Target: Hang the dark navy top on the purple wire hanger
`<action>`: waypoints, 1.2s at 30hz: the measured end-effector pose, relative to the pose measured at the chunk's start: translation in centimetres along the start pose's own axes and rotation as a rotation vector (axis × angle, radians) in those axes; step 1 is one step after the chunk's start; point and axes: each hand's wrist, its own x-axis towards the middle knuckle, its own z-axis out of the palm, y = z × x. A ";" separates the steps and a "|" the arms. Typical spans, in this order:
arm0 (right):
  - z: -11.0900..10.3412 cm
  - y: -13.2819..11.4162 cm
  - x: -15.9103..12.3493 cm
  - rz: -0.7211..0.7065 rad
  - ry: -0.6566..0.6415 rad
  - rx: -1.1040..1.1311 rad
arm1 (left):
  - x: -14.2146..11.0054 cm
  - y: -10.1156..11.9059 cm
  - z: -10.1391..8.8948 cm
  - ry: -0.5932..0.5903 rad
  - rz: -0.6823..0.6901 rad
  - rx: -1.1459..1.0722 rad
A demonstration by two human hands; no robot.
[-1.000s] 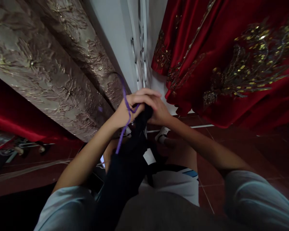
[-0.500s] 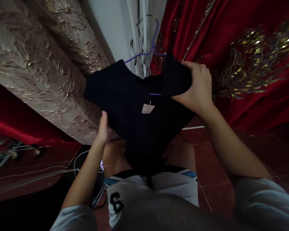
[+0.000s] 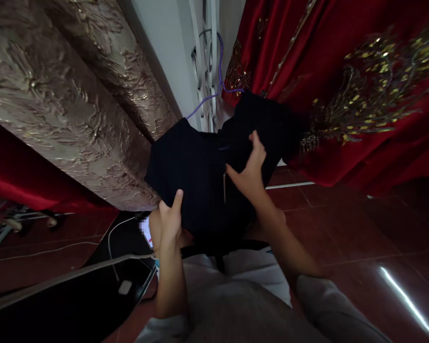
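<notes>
- While the left hand (image 3: 171, 216) holds the dark garment (image 3: 200, 176) by one side, the right hand (image 3: 249, 169) is spread wide over its front.
- Purple hanger (image 3: 221, 86): beyond both hands.

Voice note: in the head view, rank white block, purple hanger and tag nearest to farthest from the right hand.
From the right hand:
1. Tag, by the thumb.
2. Purple hanger, above, in the dark garment.
3. White block, lower left.

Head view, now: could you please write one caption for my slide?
Left hand and right hand at a dark garment on a purple hanger, beside red sequined fabric.
</notes>
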 end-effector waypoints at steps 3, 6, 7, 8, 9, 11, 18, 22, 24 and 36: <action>4.8 0.4 -4.7 0.362 0.086 0.144 | -1.2 0.3 0.8 0.105 -0.058 -0.041; 5.5 1.1 -8.5 0.678 0.032 0.400 | -1.4 0.0 0.8 0.105 -0.017 -0.005; 5.0 1.3 -9.5 0.759 -0.024 0.480 | -1.4 -0.2 0.8 0.116 0.028 0.015; 4.2 1.3 -10.3 0.825 -0.092 0.543 | -1.4 -0.3 0.8 0.147 0.091 0.042; 3.3 1.3 -11.0 0.875 -0.165 0.590 | -1.5 -0.5 1.0 0.192 0.164 0.077; 1.5 0.9 -11.8 0.937 -0.295 0.640 | -2.0 -0.7 1.7 0.273 0.289 0.146; -0.2 -1.1 -11.9 0.921 -0.572 0.741 | -5.1 0.2 6.8 -0.302 0.162 0.091; -0.2 -1.8 -11.6 0.970 -0.555 0.736 | -4.1 0.8 8.8 -0.191 0.159 0.142; -0.2 -2.1 -11.4 1.004 -0.514 0.710 | -3.1 0.8 9.2 -0.115 0.153 0.125; -0.6 -2.8 -10.9 0.880 -0.315 0.689 | -5.7 -2.4 8.5 -0.327 0.116 -0.144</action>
